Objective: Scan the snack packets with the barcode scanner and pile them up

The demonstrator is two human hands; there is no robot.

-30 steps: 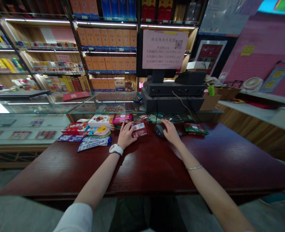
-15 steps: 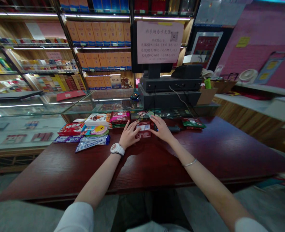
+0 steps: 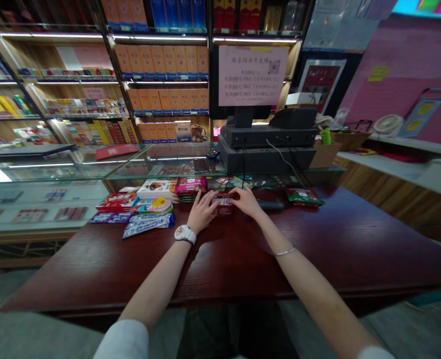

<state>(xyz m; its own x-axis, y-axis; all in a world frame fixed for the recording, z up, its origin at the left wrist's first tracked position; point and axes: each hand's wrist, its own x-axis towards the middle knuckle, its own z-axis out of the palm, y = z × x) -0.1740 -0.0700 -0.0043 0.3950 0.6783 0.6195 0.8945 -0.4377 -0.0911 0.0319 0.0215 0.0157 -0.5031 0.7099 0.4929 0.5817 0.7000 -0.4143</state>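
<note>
A small dark red packet (image 3: 224, 202) with a pale label stands near the table's far side, between my two hands. My left hand (image 3: 202, 212) grips its left end, fingers bent over the top. At its right end, my right hand (image 3: 246, 201) pinches it between thumb and fingers. Just right of that hand lies a dark handheld scanner (image 3: 271, 205), partly covered. Left of my left hand are a pink-and-brown packet stack (image 3: 190, 185), a white box (image 3: 156, 189) and blue-and-white wrapped bars (image 3: 148, 224).
A green-and-red packet (image 3: 305, 197) lies to the right on the dark wooden table (image 3: 318, 244). Behind, a glass counter carries a monitor with a paper sign (image 3: 252, 75) and a dark cash drawer (image 3: 267, 159). Red packs (image 3: 117, 201) and purple bars (image 3: 108, 218) lie at left.
The view has tilted up slightly. The dark red packet has tipped, so less of its label shows, and both hands have stayed on it.
</note>
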